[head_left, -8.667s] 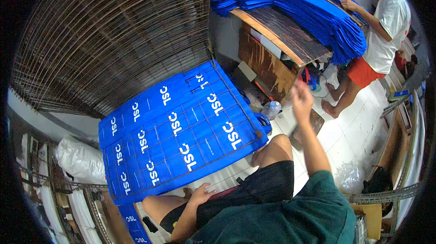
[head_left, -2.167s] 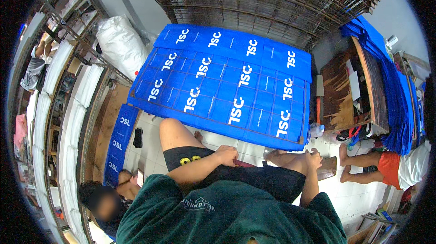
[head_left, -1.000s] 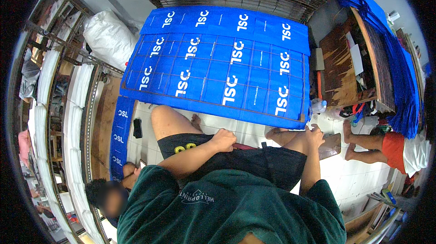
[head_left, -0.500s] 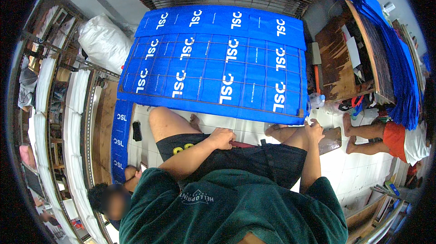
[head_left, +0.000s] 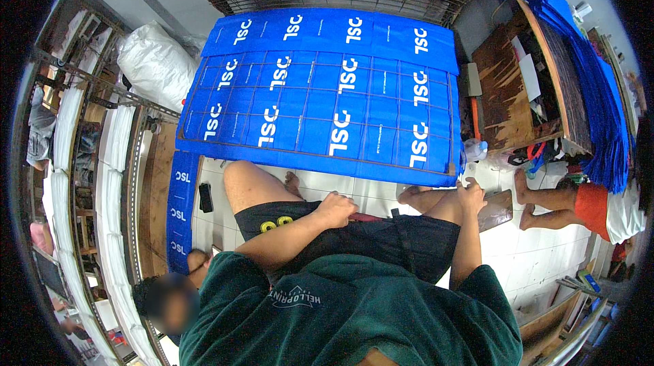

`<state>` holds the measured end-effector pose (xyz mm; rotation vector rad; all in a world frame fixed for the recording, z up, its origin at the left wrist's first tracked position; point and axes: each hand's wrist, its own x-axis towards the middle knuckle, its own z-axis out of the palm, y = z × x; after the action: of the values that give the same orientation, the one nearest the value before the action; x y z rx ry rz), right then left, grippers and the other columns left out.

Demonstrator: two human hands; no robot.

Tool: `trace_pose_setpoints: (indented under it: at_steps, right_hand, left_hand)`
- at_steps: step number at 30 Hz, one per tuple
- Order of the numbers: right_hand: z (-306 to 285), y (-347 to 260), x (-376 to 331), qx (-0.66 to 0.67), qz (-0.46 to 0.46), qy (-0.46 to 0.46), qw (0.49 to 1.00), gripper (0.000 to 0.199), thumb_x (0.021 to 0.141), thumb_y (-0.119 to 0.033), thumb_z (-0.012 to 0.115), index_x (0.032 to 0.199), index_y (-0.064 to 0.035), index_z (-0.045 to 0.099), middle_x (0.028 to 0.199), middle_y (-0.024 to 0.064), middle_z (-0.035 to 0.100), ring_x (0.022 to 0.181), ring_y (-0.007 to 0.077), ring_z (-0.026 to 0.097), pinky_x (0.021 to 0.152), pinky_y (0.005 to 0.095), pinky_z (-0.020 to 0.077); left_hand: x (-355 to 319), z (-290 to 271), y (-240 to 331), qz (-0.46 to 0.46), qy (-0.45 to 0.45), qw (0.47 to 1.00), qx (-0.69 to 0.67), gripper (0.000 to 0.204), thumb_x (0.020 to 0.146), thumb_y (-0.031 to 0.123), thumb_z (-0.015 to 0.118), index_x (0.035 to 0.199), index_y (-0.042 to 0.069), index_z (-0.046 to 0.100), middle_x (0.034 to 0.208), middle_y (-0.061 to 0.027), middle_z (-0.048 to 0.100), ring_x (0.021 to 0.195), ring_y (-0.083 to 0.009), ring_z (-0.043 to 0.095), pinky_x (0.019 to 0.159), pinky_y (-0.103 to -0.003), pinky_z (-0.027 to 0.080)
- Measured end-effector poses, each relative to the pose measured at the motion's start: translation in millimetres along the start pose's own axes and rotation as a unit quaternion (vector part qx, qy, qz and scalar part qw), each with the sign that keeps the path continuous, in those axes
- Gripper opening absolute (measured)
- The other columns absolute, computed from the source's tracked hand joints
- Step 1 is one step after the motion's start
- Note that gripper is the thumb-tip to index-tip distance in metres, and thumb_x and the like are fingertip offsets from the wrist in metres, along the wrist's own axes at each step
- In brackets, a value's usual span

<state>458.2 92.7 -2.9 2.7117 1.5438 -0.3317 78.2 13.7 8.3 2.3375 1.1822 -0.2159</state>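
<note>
Blue printed fabric sheet (head_left: 327, 93), marked out in a grid with white lettering, lies spread flat on a wire-mesh frame, likely so each panel stays open. Its near edge sits just ahead of the seated person's knees. The left hand (head_left: 335, 208) rests loosely curled on the lap, short of the sheet; the right hand (head_left: 471, 195), fingers pressed together, cups the knee just beside the near right corner.

Large blue printed sheet (head_left: 327, 100) lies flat; left hand (head_left: 335, 208) on thigh, right hand (head_left: 471, 195) on knee.
</note>
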Motion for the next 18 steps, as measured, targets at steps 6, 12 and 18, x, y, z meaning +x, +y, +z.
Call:
trace_pose_setpoints:
  at_steps: [6,12,18]
  right_hand:
    - [2,3,1,0.004,-0.005,-0.003,1.000,0.044,0.074,-0.044,0.065,0.110,-0.0190,0.059,0.108,0.0085,0.062,0.112,0.0306,0.049,0.092,0.0633,0.0300]
    - [-5,-4,0,-0.022,0.035,-0.061,0.997,0.054,0.079,-0.060,0.051,0.118,-0.0230,0.054,0.113,0.0050,0.060,0.118,0.0261,0.044,0.095,0.0574,0.0299]
    - [2,-5,4,-0.074,0.037,-0.100,0.991,0.063,0.086,-0.066,0.026,0.139,-0.0317,0.028,0.136,0.0088,0.041,0.128,0.0309,0.033,0.097,0.0621,0.0256]
  left_hand:
    - [2,12,0,0.017,0.007,0.999,0.029,0.018,0.066,0.017,0.066,0.081,0.007,0.064,0.084,-0.0117,0.064,0.081,-0.0290,0.064,0.071,-0.042,0.049]
    - [1,5,-1,0.002,0.010,1.000,-0.023,0.016,0.065,0.015,0.066,0.079,0.007,0.064,0.084,-0.0123,0.064,0.082,-0.0296,0.063,0.071,-0.042,0.049]
    - [1,0,0,-0.007,0.003,1.000,-0.029,0.017,0.065,0.016,0.066,0.080,0.007,0.064,0.086,-0.0126,0.064,0.083,-0.0306,0.063,0.071,-0.043,0.049]
